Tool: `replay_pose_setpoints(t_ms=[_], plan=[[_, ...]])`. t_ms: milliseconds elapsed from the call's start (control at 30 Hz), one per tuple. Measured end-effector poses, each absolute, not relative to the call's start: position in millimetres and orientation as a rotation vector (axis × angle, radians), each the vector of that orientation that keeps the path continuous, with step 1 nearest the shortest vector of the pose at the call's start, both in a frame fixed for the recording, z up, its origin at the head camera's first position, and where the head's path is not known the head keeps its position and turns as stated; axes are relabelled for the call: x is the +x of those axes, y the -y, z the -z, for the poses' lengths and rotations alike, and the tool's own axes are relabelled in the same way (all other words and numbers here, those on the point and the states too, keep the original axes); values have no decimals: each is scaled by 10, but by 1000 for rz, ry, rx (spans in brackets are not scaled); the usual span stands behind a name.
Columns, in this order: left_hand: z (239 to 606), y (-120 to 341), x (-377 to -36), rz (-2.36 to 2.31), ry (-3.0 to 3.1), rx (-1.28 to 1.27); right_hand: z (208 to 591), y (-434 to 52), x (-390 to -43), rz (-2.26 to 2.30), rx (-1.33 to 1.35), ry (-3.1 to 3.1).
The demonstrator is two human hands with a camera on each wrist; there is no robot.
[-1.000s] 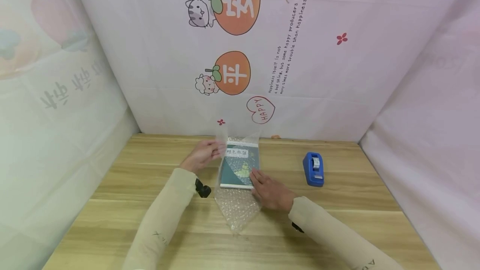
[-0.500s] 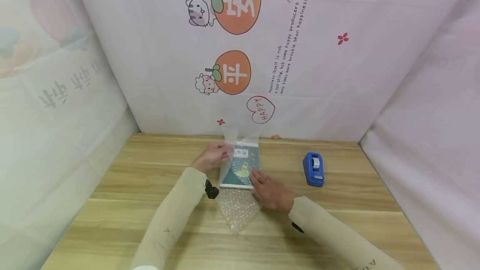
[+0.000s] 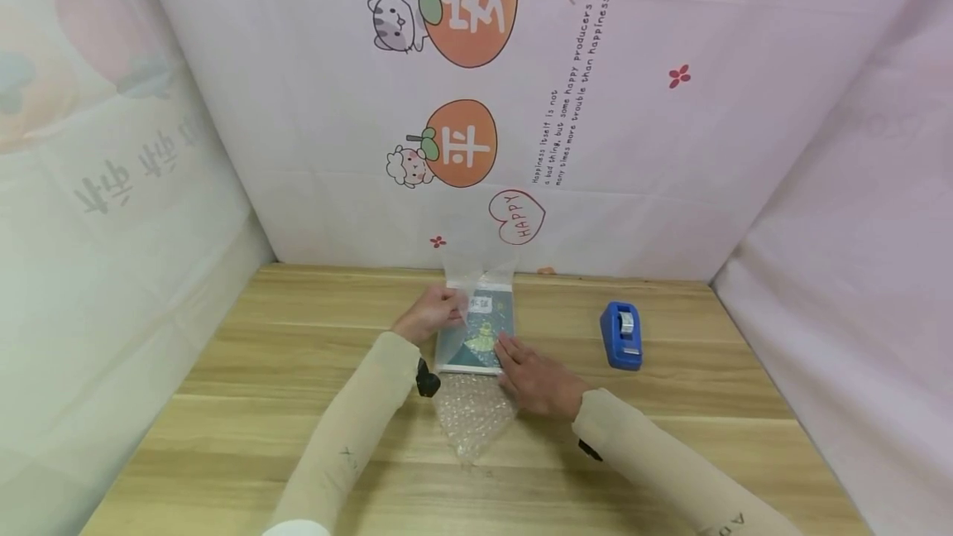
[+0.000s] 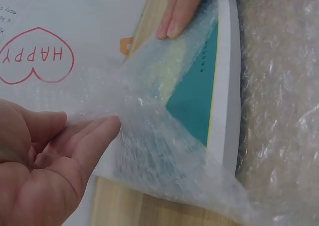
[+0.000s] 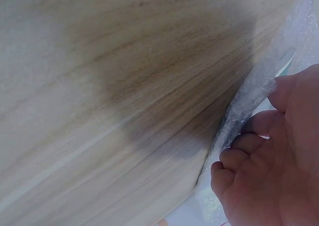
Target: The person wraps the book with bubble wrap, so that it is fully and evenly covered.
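A teal-covered book (image 3: 486,336) lies on a sheet of bubble wrap (image 3: 471,416) in the middle of the wooden table (image 3: 223,370). My left hand (image 3: 435,314) pinches a corner of the wrap and holds it folded across the book's left half. In the left wrist view the left hand (image 4: 55,156) holds that flap of bubble wrap (image 4: 149,131) over the teal book (image 4: 197,104). My right hand (image 3: 530,372) rests flat on the book's lower right corner, fingers straight. In the right wrist view the right hand (image 5: 271,161) touches the wrap's edge (image 5: 244,111).
A blue tape dispenser (image 3: 621,336) stands on the table to the right of the book. Printed cloth walls (image 3: 596,147) close in the table at the back and both sides. Bare wood lies to the left and in front.
My left hand has moved right, drawing the bubble-wrap flap further over the book's cover. The right hand has stayed in place on the book.
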State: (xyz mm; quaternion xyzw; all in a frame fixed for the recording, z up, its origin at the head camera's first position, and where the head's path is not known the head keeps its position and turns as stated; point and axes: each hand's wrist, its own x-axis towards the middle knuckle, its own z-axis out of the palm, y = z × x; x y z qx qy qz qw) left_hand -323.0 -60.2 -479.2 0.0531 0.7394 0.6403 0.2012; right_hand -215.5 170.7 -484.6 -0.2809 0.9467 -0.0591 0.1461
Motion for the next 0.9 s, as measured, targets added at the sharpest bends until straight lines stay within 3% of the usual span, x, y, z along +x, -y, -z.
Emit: replay_pose_setpoints(t_ms=[433,900], plan=[[4811,671,-3311,-1541,-2245,364,4865,-1715,-2161,123,-821,-2723],[4857,767,-3348,-701,-2645,1009,4897,-1698,-2160,38,-835,-2749]])
